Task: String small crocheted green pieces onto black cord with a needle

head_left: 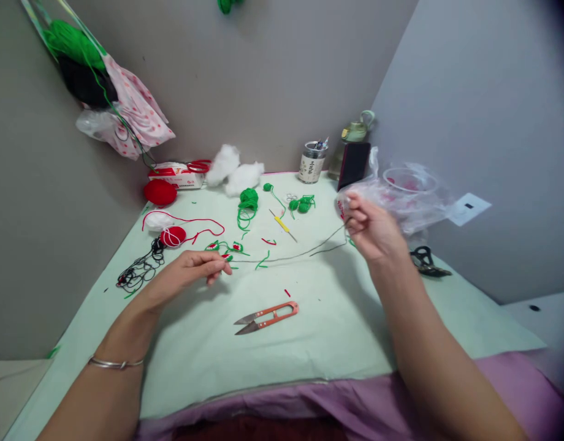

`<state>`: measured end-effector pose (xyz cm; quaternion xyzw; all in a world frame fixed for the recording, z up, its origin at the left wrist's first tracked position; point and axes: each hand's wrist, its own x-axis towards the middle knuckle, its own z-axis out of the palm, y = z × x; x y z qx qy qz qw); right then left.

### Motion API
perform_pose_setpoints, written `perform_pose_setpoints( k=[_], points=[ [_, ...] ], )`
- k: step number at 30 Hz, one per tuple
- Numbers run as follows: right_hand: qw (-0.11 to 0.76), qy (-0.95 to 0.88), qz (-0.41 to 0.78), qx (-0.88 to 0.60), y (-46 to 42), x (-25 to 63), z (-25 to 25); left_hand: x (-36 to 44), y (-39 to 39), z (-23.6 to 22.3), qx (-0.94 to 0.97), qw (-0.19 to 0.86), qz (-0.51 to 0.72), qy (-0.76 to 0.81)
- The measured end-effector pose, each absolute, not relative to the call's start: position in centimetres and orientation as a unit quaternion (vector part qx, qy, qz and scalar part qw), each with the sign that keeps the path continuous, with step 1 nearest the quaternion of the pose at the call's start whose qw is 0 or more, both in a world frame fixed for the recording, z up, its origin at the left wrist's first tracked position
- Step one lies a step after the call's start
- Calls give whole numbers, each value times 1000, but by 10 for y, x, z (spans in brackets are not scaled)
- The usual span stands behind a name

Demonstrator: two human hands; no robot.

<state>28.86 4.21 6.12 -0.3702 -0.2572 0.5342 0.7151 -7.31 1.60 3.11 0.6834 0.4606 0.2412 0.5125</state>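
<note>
My left hand (203, 267) is closed in a pinch on a small green, red and white crochet piece (226, 257). From it a dark thread (282, 260) runs across to my right hand (371, 229), which is raised above the table with its fingers pinched on the thread. A loose end of the thread hangs back below that hand. Whether a needle is between the right fingertips I cannot tell. Two similar crochet pieces (237, 247) lie just beyond my left fingers. Nearer to me, orange-handled thread snips (268, 317) rest on the pale green tabletop (319, 349).
Black yarn (141, 269) and red yarn balls (173, 236) lie left. Behind are green yarn (248, 201), a yellow crochet hook (282, 223), white stuffing (243, 179) and a pen tin (311, 164). A plastic bag (401, 199) and black scissors (426, 262) are on the right.
</note>
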Motion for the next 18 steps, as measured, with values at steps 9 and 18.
perform_pose_setpoints(
  k=[9,18],
  points=[
    [355,-618,604,-356,-3,183,28,-27,0,15,653,611,221,389],
    [323,-680,533,-387,2,194,24,-39,5,19,656,588,203,428]
  ],
)
